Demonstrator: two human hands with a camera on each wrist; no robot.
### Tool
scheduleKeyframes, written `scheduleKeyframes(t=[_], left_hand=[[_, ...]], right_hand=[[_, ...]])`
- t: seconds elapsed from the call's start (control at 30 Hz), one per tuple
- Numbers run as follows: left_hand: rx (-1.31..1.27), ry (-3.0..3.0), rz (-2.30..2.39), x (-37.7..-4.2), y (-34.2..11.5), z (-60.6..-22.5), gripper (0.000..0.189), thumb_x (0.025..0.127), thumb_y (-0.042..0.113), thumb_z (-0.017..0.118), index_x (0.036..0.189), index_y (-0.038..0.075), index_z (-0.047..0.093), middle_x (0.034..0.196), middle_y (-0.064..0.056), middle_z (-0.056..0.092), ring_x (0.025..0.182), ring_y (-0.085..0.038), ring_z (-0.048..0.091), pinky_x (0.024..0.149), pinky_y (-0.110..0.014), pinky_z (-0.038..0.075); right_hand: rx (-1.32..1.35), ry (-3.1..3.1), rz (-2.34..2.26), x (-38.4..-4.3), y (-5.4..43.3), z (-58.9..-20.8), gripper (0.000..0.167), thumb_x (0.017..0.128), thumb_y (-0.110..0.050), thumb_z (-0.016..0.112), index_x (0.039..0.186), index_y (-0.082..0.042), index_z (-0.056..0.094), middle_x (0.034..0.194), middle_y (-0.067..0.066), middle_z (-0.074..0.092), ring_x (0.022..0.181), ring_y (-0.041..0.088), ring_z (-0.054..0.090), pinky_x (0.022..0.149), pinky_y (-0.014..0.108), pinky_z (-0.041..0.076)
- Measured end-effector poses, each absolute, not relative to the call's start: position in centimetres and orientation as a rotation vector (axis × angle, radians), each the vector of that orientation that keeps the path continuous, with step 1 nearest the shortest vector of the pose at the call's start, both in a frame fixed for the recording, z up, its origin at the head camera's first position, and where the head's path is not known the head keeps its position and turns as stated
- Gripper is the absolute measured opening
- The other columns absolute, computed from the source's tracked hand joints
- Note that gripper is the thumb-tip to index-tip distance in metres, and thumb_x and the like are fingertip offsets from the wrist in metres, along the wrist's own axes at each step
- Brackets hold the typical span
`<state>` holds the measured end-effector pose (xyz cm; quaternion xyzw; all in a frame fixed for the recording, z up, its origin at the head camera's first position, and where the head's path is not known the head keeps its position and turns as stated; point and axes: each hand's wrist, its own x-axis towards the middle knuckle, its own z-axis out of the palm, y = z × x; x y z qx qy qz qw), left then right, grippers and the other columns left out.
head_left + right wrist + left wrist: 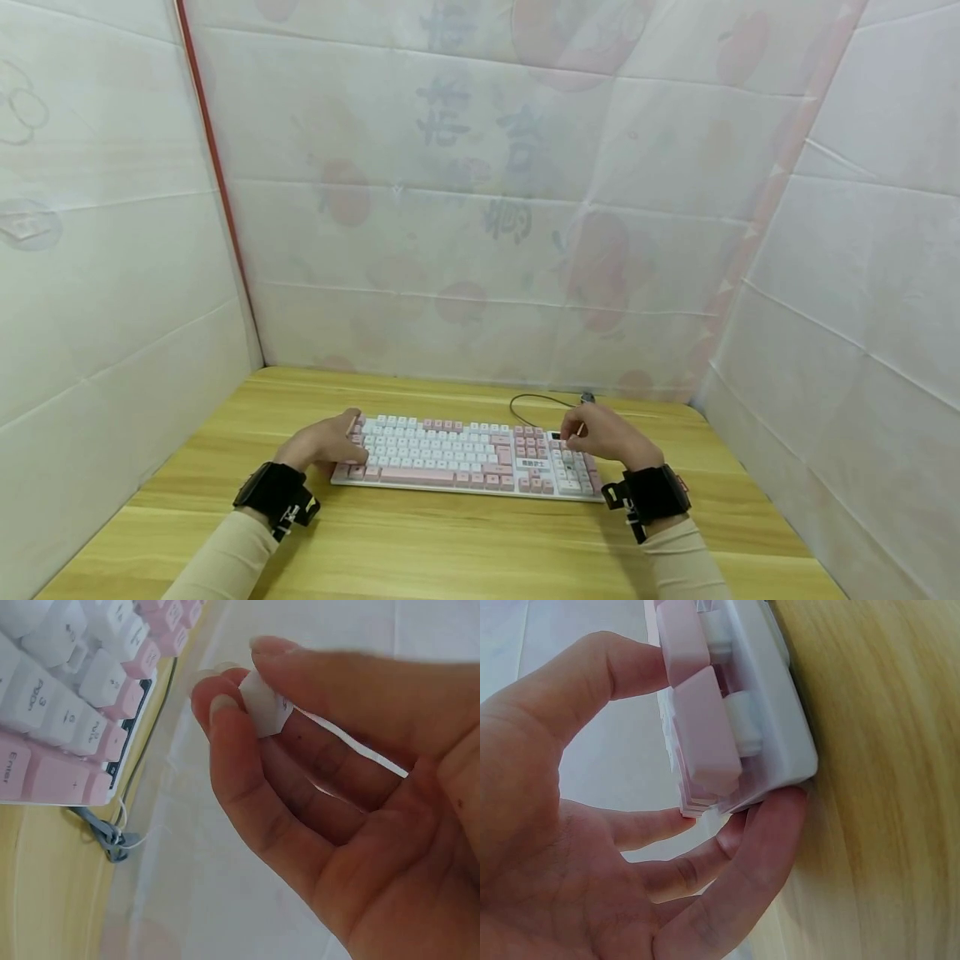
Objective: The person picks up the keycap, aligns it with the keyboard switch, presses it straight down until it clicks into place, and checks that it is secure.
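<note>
A white and pink keyboard (431, 454) lies on the wooden table. At its left end, my left hand (324, 442) grips the keyboard, thumb against a pink key (686, 645) and fingertips along the far side and corner in the left wrist view. Above the number pad (576, 477), my right hand (606, 432) pinches a small white keycap (264, 706) between thumb and fingers. Dark print shows on one face of the keycap. Among the number pad keys in the right wrist view, a small white stem (75, 656) stands exposed.
Behind the keyboard's right part, a dark cable (528, 397) loops across the table (450, 542) to a tied grey bundle (588, 398). White patterned sheets (480, 250) enclose the table at the back and both sides. Black straps with cameras sit on both wrists.
</note>
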<state>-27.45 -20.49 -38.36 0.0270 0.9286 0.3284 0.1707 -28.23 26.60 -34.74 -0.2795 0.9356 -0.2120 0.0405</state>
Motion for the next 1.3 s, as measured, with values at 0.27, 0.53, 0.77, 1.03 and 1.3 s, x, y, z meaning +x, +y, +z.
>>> scheduleKeyframes(t=[0.27, 0.53, 0.77, 1.03, 1.3], left_hand=[[0.086, 2.645, 0.92, -27.5, -20.6, -38.4, 0.104, 0.079, 0.019, 0.074, 0.163, -0.003, 0.015, 0.141, -0.031, 0.047, 0.087, -0.026, 0.056, 0.064, -0.034, 0.049], [0.075, 2.628, 0.941, -27.5, -20.6, -38.5, 0.105, 0.08, 0.019, 0.073, 0.163, -0.003, 0.014, 0.137, -0.03, 0.048, 0.084, -0.027, 0.058, 0.063, -0.035, 0.051], [0.066, 2.625, 0.945, -27.5, -20.6, -38.5, 0.105, 0.08, 0.018, 0.073, 0.163, -0.002, 0.013, 0.134, -0.029, 0.049, 0.084, -0.027, 0.059, 0.063, -0.035, 0.053], [0.067, 2.635, 0.95, -27.5, -20.5, -38.5, 0.104, 0.081, 0.018, 0.074, 0.163, -0.003, 0.014, 0.13, -0.029, 0.051, 0.082, -0.025, 0.06, 0.062, -0.036, 0.055], [0.068, 2.635, 0.943, -27.5, -20.6, -38.4, 0.104, 0.08, 0.018, 0.074, 0.163, -0.004, 0.014, 0.132, -0.029, 0.051, 0.088, -0.026, 0.059, 0.064, -0.036, 0.055]], right_hand=[[-0.705, 2.924, -0.642, -28.5, 26.3, -35.3, 0.01, 0.093, -0.001, 0.069, 0.103, -0.003, 0.069, 0.097, 0.006, 0.067, 0.087, 0.019, 0.062, 0.079, 0.035, 0.053], [-0.829, 2.936, -0.585, -28.6, 26.4, -35.5, 0.025, 0.101, 0.003, 0.052, 0.104, -0.003, 0.077, 0.098, 0.009, 0.073, 0.079, 0.011, 0.06, 0.076, 0.029, 0.051], [-0.798, 2.918, -0.55, -28.5, 26.0, -35.6, 0.031, 0.102, 0.006, 0.048, 0.1, -0.005, 0.076, 0.096, 0.008, 0.072, 0.078, 0.011, 0.057, 0.072, 0.028, 0.048], [-0.724, 2.945, -0.547, -28.6, 25.8, -35.8, 0.017, 0.096, 0.002, 0.063, 0.095, -0.006, 0.078, 0.093, 0.005, 0.073, 0.078, 0.013, 0.062, 0.073, 0.031, 0.051], [-0.81, 3.004, -0.502, -29.0, 25.7, -36.3, 0.011, 0.091, 0.0, 0.073, 0.091, -0.008, 0.079, 0.09, 0.005, 0.074, 0.082, 0.016, 0.065, 0.073, 0.03, 0.054]])
